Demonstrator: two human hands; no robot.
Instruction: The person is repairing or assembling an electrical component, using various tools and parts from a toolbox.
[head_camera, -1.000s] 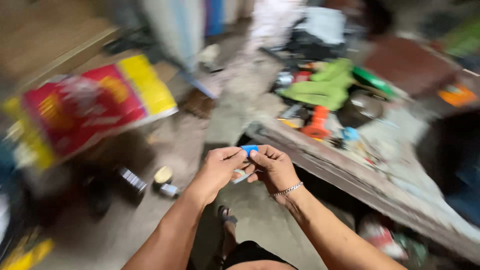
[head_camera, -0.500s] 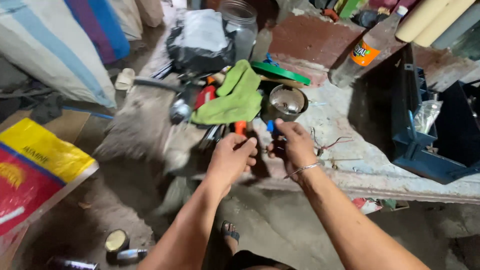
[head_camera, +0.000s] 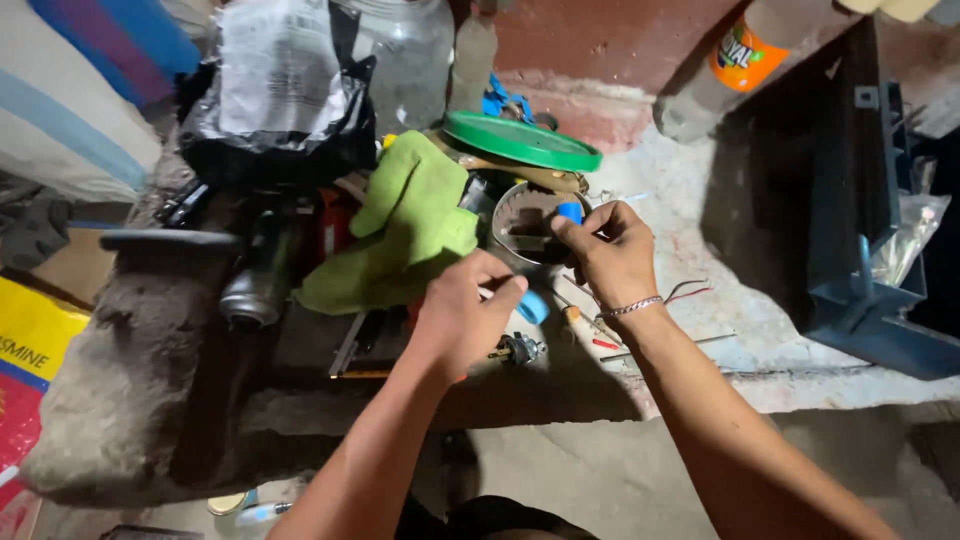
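Rough concrete forms the cluttered bench (head_camera: 760, 330) across the middle of the frame. At centre, a small blue cap (head_camera: 570, 211) is pinched between the fingertips of the right hand (head_camera: 610, 255), just over a round metal tin (head_camera: 520, 215). Lower left of it, the left hand (head_camera: 462, 318) is curled shut around a blue piece (head_camera: 533, 306). A green cloth (head_camera: 415, 225) is seen left of the tin, a green lid (head_camera: 520, 140) above
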